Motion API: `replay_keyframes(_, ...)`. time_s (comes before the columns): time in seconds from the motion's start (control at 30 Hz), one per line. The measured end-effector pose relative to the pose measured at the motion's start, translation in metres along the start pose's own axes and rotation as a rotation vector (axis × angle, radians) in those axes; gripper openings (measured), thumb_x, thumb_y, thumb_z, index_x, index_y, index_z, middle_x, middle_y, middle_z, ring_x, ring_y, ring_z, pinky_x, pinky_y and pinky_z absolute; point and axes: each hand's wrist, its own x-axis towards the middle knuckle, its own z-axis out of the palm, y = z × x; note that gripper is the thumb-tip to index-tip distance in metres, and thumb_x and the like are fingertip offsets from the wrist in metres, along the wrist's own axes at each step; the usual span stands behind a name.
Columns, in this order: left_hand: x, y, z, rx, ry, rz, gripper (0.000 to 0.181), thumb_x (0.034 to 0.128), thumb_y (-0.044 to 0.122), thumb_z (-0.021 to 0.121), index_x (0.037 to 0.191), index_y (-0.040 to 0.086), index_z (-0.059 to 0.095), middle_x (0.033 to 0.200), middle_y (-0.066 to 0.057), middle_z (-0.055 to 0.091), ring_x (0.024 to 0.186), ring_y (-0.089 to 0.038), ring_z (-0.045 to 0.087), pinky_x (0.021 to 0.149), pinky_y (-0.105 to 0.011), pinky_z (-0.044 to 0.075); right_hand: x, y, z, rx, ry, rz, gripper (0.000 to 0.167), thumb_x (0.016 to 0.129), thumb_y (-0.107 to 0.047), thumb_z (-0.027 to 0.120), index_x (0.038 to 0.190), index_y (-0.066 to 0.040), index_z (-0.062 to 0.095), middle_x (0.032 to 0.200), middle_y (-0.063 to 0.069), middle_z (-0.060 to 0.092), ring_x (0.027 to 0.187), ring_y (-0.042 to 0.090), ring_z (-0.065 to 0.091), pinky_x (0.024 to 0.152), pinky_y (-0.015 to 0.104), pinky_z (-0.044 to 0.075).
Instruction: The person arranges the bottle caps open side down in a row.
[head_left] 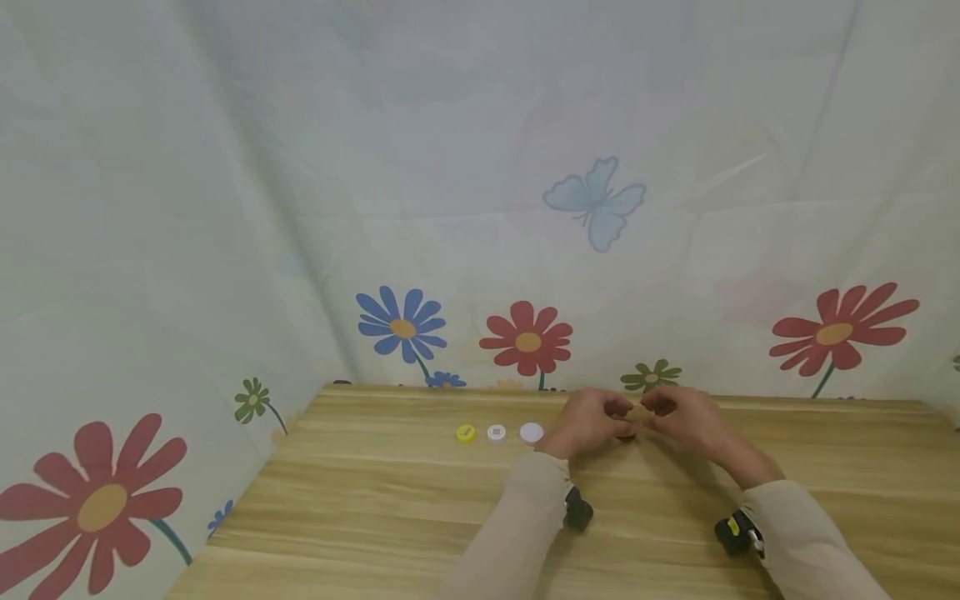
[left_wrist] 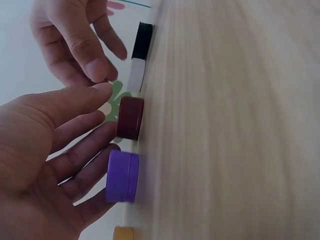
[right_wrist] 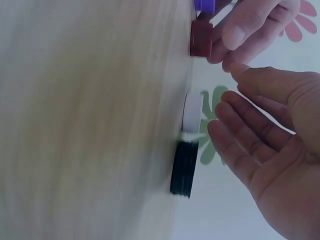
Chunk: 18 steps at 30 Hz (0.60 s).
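Over the wooden table my left hand (head_left: 588, 423) has loosely curved fingers with nothing pinched between them. Beside its fingertips stands a dark red cap (left_wrist: 130, 118); whether they touch it, I cannot tell. A purple cap (left_wrist: 122, 176) sits in front of the same hand's lower fingers in the left wrist view. My right hand (head_left: 690, 421) is close by on the right, its thumb and fingers apart and holding nothing. Near its fingertips in the right wrist view are a white cap (right_wrist: 192, 112) and a black ridged cap (right_wrist: 184, 169), both hidden in the head view.
Left of the hands, a yellow cap (head_left: 466, 433), a small white cap (head_left: 497, 432) and a pale lavender disc (head_left: 531, 432) lie in a row on the table (head_left: 360, 500). An orange piece (left_wrist: 123, 233) shows at the left wrist view's lower edge. Behind hangs a flowered cloth (head_left: 465, 167).
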Motion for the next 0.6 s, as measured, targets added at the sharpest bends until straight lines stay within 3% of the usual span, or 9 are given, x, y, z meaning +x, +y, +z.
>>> replay_keyframes(0.13, 0.004, 0.006, 0.006, 0.016, 0.009, 0.002, 0.032, 0.0906, 0.015, 0.085, 0.121, 0.008, 0.079, 0.114, 0.002, 0.078, 0.105, -0.005, 0.069, 0.090, -0.019, 0.053, -0.002, 0.004, -0.006, -0.013, 0.012, -0.002, 0.023, 0.093, -0.001, 0.077, 0.114, 0.008, 0.072, 0.111, 0.024, 0.073, 0.102, 0.043, 0.069, 0.085, 0.058, 0.058)
replay_keyframes(0.37, 0.010, 0.014, 0.016, 0.028, 0.036, -0.034, 0.033, 0.0919, 0.020, 0.086, 0.123, 0.011, 0.079, 0.117, 0.003, 0.077, 0.096, -0.003, 0.070, 0.088, -0.020, 0.054, -0.005, 0.015, -0.013, -0.008, -0.006, 0.041, 0.031, 0.096, -0.007, 0.078, 0.120, 0.010, 0.069, 0.120, 0.031, 0.069, 0.113, 0.053, 0.065, 0.084, 0.056, 0.060)
replay_keyframes(0.6, 0.015, 0.018, 0.023, 0.028, 0.049, -0.064, 0.033, 0.0912, 0.019, 0.087, 0.122, 0.011, 0.079, 0.114, 0.004, 0.078, 0.103, -0.006, 0.069, 0.088, -0.021, 0.055, -0.005, 0.023, -0.017, -0.024, -0.039, 0.062, 0.036, 0.095, -0.009, 0.079, 0.123, 0.010, 0.068, 0.124, 0.033, 0.068, 0.116, 0.054, 0.063, 0.091, 0.061, 0.057)
